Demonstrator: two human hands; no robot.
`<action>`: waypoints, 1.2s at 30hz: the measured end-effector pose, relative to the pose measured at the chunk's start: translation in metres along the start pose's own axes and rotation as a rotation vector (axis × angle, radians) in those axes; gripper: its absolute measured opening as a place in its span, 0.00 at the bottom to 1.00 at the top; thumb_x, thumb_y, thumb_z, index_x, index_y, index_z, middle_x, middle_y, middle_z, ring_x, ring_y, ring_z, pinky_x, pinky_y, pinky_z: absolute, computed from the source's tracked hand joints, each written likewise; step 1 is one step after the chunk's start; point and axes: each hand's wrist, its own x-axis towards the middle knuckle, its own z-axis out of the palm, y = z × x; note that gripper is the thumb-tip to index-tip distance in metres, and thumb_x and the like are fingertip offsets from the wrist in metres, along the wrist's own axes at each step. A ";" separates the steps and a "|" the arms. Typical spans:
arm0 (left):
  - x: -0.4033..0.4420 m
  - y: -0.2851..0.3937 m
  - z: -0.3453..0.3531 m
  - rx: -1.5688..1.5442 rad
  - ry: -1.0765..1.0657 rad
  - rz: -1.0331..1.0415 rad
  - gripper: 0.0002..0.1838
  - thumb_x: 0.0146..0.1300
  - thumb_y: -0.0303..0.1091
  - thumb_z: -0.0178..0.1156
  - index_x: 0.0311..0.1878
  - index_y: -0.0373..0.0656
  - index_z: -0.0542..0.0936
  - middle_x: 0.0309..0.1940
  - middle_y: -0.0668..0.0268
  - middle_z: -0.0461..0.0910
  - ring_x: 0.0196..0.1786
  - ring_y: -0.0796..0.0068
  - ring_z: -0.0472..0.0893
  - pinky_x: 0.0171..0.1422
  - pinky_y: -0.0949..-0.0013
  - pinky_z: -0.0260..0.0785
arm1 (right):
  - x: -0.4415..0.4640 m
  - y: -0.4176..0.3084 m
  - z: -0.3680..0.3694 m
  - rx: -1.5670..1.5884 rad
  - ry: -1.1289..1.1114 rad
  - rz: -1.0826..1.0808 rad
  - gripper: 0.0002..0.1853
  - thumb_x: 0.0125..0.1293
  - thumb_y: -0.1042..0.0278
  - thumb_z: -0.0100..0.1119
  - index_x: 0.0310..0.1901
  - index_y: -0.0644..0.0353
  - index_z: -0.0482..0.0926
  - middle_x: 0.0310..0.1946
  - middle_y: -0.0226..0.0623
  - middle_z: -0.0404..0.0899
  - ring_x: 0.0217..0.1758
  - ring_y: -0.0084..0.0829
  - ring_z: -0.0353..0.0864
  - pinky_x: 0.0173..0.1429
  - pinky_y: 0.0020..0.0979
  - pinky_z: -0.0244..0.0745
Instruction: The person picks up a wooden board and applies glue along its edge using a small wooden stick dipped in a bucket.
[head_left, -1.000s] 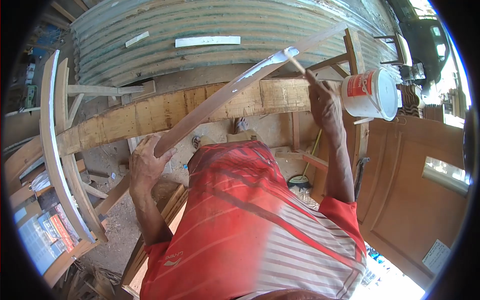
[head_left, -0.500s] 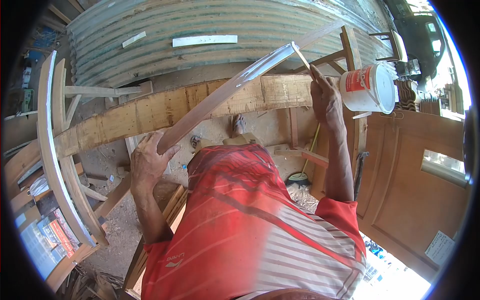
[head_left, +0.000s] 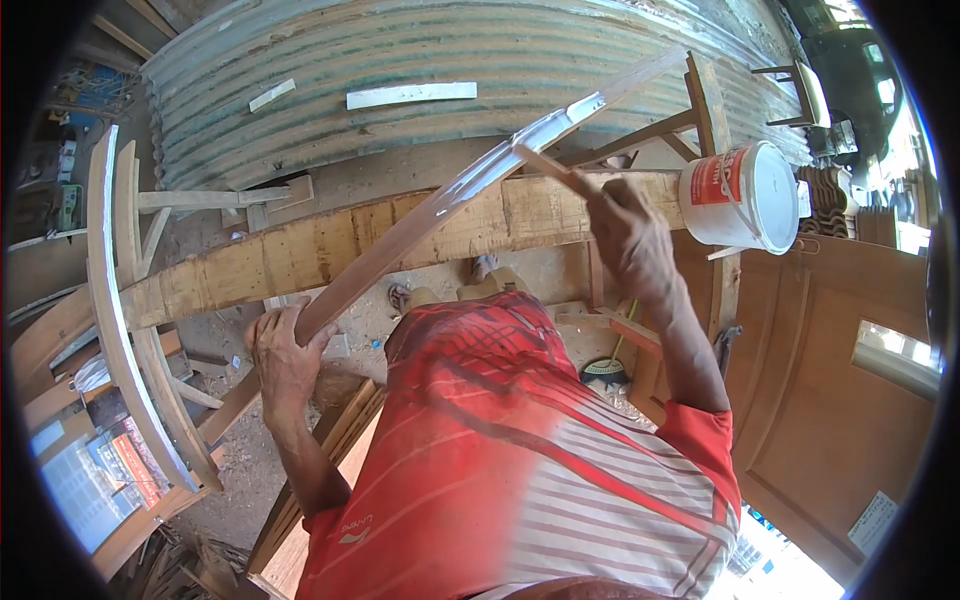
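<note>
My left hand (head_left: 283, 362) grips the near end of a long wooden strip (head_left: 385, 258). The strip slants up to the right, crossing over a thick timber beam (head_left: 285, 252). A wet white coating (head_left: 545, 130) covers part of its upper face, thick and uneven around the middle. In my right hand (head_left: 632, 242) is a slim, light wooden stick (head_left: 553, 169). Its tip touches the coated strip. A white bucket with a red label (head_left: 716, 190) stands on the beam's right end, close to my right hand.
Another long strip with a white edge (head_left: 104, 260) leans on wooden frames at the left. Corrugated metal sheeting (head_left: 310, 140) lies beyond the beam, with two short white pieces on it. A brown panelled door (head_left: 810, 370) stands at the right. Stacked boards (head_left: 330, 440) lie at lower left.
My right hand has drawn the stick down and left along the strip, spreading the white coating nearer the middle. My left hand still grips the near end, slightly lower.
</note>
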 end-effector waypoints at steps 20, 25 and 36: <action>0.000 0.024 0.000 -0.067 -0.040 -0.244 0.28 0.60 0.41 0.77 0.64 0.46 0.84 0.61 0.53 0.85 0.70 0.49 0.78 0.80 0.47 0.57 | 0.053 0.174 0.003 -0.184 0.202 0.270 0.24 0.78 0.71 0.58 0.73 0.44 0.80 0.42 0.45 0.81 0.47 0.48 0.85 0.52 0.48 0.81; 0.001 0.024 0.001 -0.064 -0.040 -0.240 0.29 0.60 0.41 0.78 0.64 0.43 0.84 0.60 0.53 0.85 0.68 0.47 0.79 0.77 0.48 0.63 | 0.048 0.138 -0.003 -0.054 0.279 0.221 0.23 0.80 0.71 0.57 0.74 0.51 0.76 0.41 0.50 0.81 0.40 0.53 0.85 0.42 0.51 0.79; 0.004 0.009 -0.008 -0.136 -0.130 -0.110 0.29 0.64 0.44 0.76 0.65 0.42 0.83 0.59 0.50 0.86 0.63 0.44 0.83 0.70 0.47 0.72 | -0.008 -0.055 0.023 0.176 -0.050 0.142 0.27 0.76 0.74 0.59 0.75 0.56 0.72 0.42 0.49 0.80 0.38 0.52 0.86 0.38 0.52 0.81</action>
